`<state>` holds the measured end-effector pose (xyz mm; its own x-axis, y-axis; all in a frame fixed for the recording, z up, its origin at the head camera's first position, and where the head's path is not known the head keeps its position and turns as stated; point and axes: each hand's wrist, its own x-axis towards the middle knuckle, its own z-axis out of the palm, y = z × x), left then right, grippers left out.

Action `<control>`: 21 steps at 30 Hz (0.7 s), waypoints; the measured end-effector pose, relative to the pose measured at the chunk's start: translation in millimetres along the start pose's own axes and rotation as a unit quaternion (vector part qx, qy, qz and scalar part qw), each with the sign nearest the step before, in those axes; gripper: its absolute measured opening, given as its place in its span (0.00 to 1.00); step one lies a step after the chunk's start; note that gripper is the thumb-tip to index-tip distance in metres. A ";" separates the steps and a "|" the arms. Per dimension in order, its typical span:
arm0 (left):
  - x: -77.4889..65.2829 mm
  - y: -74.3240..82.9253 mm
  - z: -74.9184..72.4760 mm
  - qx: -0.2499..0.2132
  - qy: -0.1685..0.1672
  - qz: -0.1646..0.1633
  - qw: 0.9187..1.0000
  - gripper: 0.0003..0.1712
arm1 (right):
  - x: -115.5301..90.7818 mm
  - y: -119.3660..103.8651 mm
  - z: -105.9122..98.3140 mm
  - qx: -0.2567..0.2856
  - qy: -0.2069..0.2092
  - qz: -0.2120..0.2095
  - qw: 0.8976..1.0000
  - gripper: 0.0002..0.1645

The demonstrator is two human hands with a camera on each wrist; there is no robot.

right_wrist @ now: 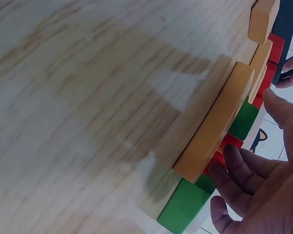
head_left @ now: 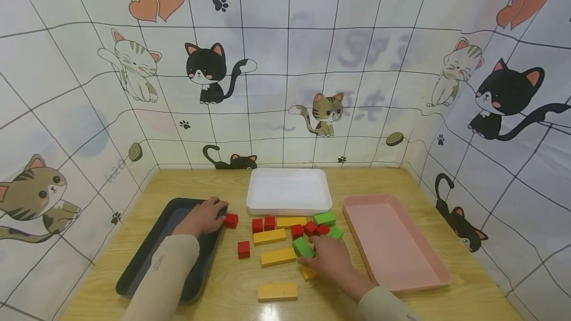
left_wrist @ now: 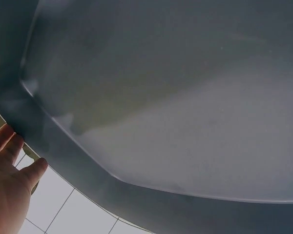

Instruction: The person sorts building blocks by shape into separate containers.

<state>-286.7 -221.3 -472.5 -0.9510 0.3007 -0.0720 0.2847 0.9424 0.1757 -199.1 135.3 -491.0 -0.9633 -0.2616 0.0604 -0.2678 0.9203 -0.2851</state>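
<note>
Hands spread: left [head_left: 204,219] at dark tray [head_left: 149,241], right [head_left: 331,258] by green block [head_left: 302,248] outside left-wrist view

Forward-down head view, close wrist views, dark tray [left_wrist: 161,122] in all

The wood-grained table [head_left: 232,286] carries a dark tray [head_left: 162,234] on the left, a white tray [head_left: 289,189] at the back and a pink tray [head_left: 397,241] on the right. Between them lie scattered yellow blocks [head_left: 277,292], red cubes [head_left: 243,249] and green blocks [head_left: 324,218]; one cube sits just beside the dark tray.
</note>
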 end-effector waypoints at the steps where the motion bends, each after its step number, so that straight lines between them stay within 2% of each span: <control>1: 0.1 -0.1 0.3 0.001 0.000 0.000 1.000 0.26 | 0.2 -0.2 0.3 -0.001 -0.003 0.001 1.000 0.37; 7: 0.9 -0.1 0.3 0.002 -0.002 -0.004 1.000 0.27 | 2.2 -1.1 2.1 -0.005 -0.013 0.006 1.000 0.30; 14: 1.5 0.7 -0.2 -0.001 -0.001 -0.007 1.000 0.27 | 3.6 1.2 3.3 -0.003 -0.006 0.004 1.000 0.20; 21: 2.1 -0.3 2.1 -0.001 0.000 -0.016 1.000 0.27 | 5.9 2.5 0.1 0.014 0.001 0.005 1.000 0.19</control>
<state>-288.6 -220.6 -474.8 -0.9595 0.2707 -0.0782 0.2541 0.9512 0.1753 -205.5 136.0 -491.4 -0.9659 -0.2522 0.0586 -0.2577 0.9144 -0.3123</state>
